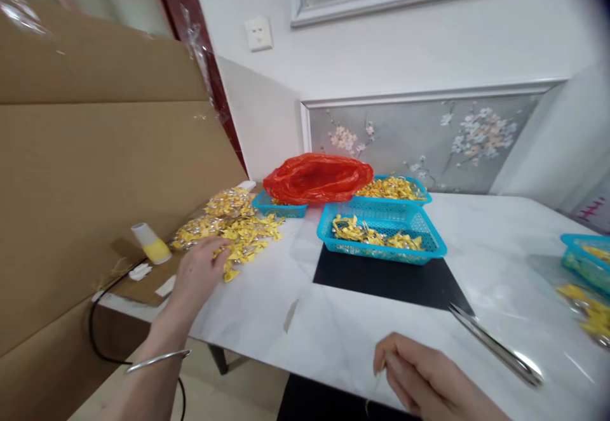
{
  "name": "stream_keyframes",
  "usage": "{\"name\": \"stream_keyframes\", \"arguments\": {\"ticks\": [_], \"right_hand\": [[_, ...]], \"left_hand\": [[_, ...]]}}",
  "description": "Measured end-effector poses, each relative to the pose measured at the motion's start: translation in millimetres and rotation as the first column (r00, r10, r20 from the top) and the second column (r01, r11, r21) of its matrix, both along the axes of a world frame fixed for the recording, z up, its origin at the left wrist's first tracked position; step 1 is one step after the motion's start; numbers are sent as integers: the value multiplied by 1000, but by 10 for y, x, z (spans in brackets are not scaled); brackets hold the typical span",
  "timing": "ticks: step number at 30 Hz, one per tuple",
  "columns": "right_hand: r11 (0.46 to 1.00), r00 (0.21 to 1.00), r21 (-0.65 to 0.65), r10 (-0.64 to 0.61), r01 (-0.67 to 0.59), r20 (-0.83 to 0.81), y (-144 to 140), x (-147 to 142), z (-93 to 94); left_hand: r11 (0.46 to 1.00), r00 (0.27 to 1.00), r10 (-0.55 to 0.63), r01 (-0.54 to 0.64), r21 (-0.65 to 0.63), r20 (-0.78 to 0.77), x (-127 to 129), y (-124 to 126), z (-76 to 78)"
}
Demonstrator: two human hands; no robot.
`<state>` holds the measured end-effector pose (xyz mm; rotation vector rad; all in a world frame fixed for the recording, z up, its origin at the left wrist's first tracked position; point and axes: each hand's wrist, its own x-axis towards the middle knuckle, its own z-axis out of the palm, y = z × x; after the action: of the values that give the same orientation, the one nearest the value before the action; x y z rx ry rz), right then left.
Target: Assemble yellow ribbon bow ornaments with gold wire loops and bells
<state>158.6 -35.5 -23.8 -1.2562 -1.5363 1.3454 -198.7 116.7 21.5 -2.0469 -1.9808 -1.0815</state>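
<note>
My left hand (199, 272) is at the near edge of a pile of small yellow ribbon pieces (250, 237) with silvery parts, on the left of the table. Its fingers are curled together against the pile, and what lies between them is hidden. Near the table's front edge, my right hand (422, 373) pinches a thin pale cord (377, 383) between thumb and forefinger. The cord hangs down below the fingertips. To the right of that hand lie metal tweezers (495, 345), their points toward the black mat (386, 281).
A blue basket (381, 254) holding yellow pieces stands on the mat's far part. Behind it are another filled basket (419, 195) and a red plastic bag (317, 180) over a third. A cardboard sheet (95, 186) walls the left; a white-and-yellow cone (151, 243) stands beside it.
</note>
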Motion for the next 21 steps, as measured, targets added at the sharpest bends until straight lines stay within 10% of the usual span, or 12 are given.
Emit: {"name": "stream_keyframes", "arguments": {"ticks": [8, 12, 16, 21], "right_hand": [[990, 995, 130, -63, 52, 81, 26, 278, 232], [970, 989, 215, -133, 116, 67, 5, 331, 351], [956, 983, 251, -173, 153, 61, -45, 342, 464], [918, 939, 246, -337, 310, 74, -118, 347, 280]], "left_hand": [[965, 855, -238, 262, 14, 461, 885, -536, 3], [708, 597, -375, 678, -196, 709, 1615, -854, -171], [539, 449, -375, 817, -203, 811, 2048, -1081, -260], [781, 635, -362, 606, -150, 683, 1739, -938, -230]]}}
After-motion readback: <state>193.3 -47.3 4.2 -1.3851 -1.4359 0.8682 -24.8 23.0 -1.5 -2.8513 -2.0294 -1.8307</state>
